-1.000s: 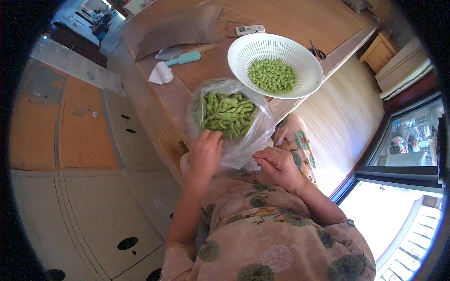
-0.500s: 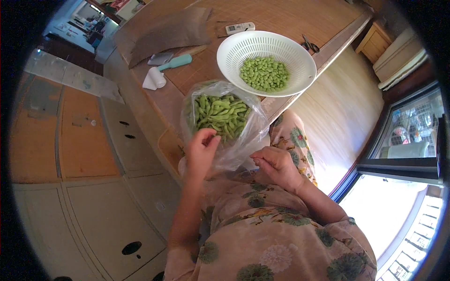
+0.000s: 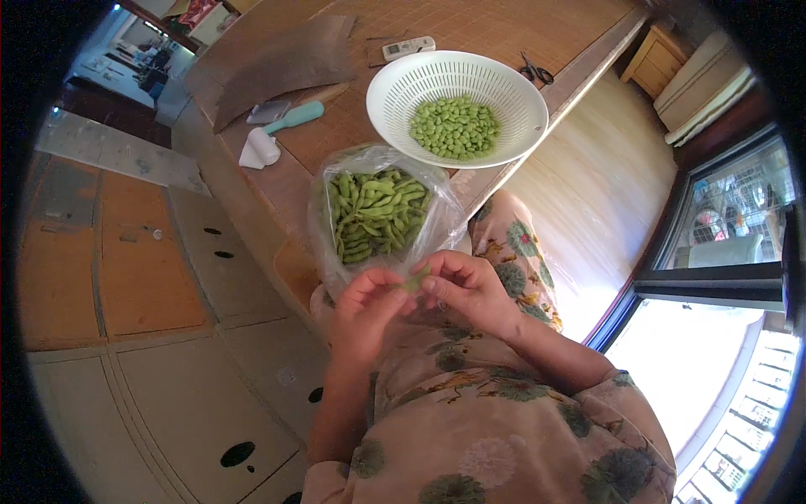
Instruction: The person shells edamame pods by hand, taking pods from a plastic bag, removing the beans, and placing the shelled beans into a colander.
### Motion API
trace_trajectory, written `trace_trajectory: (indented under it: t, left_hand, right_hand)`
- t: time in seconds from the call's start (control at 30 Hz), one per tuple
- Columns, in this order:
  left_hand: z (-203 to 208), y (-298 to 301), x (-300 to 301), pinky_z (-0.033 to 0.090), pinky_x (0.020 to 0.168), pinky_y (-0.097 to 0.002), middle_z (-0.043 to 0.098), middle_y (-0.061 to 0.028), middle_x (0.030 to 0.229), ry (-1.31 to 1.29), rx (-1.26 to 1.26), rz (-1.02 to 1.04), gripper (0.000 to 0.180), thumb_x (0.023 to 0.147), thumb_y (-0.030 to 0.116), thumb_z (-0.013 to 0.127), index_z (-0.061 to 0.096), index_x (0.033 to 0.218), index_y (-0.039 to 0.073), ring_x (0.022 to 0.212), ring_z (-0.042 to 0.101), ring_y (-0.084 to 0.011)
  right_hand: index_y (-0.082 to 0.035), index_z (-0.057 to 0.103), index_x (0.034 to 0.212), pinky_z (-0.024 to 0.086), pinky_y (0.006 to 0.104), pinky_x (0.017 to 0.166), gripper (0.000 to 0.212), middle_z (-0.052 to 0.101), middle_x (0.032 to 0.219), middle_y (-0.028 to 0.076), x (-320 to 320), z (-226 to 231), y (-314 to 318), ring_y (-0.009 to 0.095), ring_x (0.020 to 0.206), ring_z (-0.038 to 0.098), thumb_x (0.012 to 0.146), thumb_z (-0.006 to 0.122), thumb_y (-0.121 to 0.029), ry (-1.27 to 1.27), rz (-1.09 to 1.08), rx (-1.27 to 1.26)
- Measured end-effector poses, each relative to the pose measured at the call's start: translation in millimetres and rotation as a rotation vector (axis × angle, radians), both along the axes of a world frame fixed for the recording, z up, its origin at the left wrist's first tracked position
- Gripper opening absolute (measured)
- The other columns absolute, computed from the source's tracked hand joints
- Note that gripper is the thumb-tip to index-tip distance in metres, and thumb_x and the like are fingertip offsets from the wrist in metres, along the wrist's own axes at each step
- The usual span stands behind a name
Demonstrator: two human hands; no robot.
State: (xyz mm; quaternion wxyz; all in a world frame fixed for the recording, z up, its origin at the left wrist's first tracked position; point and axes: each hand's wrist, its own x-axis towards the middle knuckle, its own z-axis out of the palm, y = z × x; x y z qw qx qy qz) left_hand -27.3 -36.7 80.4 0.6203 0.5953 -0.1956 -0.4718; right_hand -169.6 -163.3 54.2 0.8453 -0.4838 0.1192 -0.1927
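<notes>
Between my two hands is a green edamame pod, pinched at both ends and partly covered by the fingers. My left hand grips it from the left, with its fingers curled. From the right, my right hand closes thumb and forefinger on the other end. Just beyond the hands lies an open clear plastic bag full of edamame pods. Behind the bag stands a white slotted colander holding a pile of shelled green beans.
A remote control lies behind the colander, and black scissors lie to its right. At the left are a teal-handled tool, a white object and a brown mat on the wooden table.
My left hand has come back from the pods in the bag and met my right hand, which moved left. A pod now shows between them. The view has shifted slightly.
</notes>
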Motion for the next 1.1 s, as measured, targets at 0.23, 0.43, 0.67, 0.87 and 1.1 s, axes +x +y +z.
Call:
trace_trajectory:
  t: [0.23, 0.43, 0.67, 0.87, 1.1]
  left_hand:
    - [14, -12, -18, 0.051, 0.076, -0.0240, 0.065, -0.0040, 0.094, -0.042, -0.121, 0.019, 0.023, 0.087, -0.002, 0.064, 0.059, 0.109, -0.001, 0.083, 0.063, -0.0107]
    - [15, -6, -17, 0.049, 0.077, -0.0231, 0.066, -0.0035, 0.091, -0.280, -0.013, -0.036, 0.017, 0.088, 0.000, 0.064, 0.061, 0.104, -0.001, 0.082, 0.062, -0.0102]
    - [2, -8, -17, 0.048, 0.072, -0.0222, 0.065, -0.0041, 0.085, -0.068, -0.057, 0.058, 0.013, 0.091, 0.006, 0.060, 0.062, 0.102, -0.001, 0.076, 0.061, -0.0098]
    - [7, -9, -18, 0.047, 0.068, -0.0254, 0.065, -0.0063, 0.089, -0.413, 0.016, -0.041, 0.015, 0.087, 0.006, 0.062, 0.061, 0.101, 0.002, 0.077, 0.061, -0.0143]
    - [29, -15, -10, 0.047, 0.071, -0.0377, 0.060, -0.0101, 0.089, -1.423, -0.129, -0.189, 0.026, 0.073, 0.007, 0.074, 0.064, 0.097, 0.003, 0.082, 0.059, -0.0297]
  right_hand:
    - [0.000, 0.059, 0.108, 0.048, 0.0217, 0.070, 0.017, 0.065, 0.092, 0.003, -3, 0, 3, 0.008, 0.077, 0.058, 0.097, 0.055, -0.012, -0.025, -0.045, 0.065]
    - [0.000, 0.059, 0.105, 0.047, 0.0210, 0.070, 0.015, 0.064, 0.092, 0.003, -5, 0, 3, 0.007, 0.076, 0.057, 0.096, 0.056, -0.011, -0.025, -0.070, 0.057]
    - [0.003, 0.058, 0.109, 0.050, 0.0245, 0.078, 0.016, 0.065, 0.093, 0.005, -6, 13, 7, 0.011, 0.086, 0.061, 0.095, 0.056, -0.004, -0.082, -0.094, 0.081]
    - [0.002, 0.059, 0.111, 0.049, 0.0230, 0.077, 0.017, 0.064, 0.096, 0.003, -10, 7, 1, 0.008, 0.086, 0.059, 0.095, 0.056, -0.004, 0.027, -0.060, -0.013]
    - [0.000, 0.060, 0.108, 0.047, 0.0204, 0.074, 0.015, 0.063, 0.097, 0.000, -11, 9, -2, 0.005, 0.084, 0.057, 0.095, 0.058, -0.008, -0.012, -0.023, -0.058]
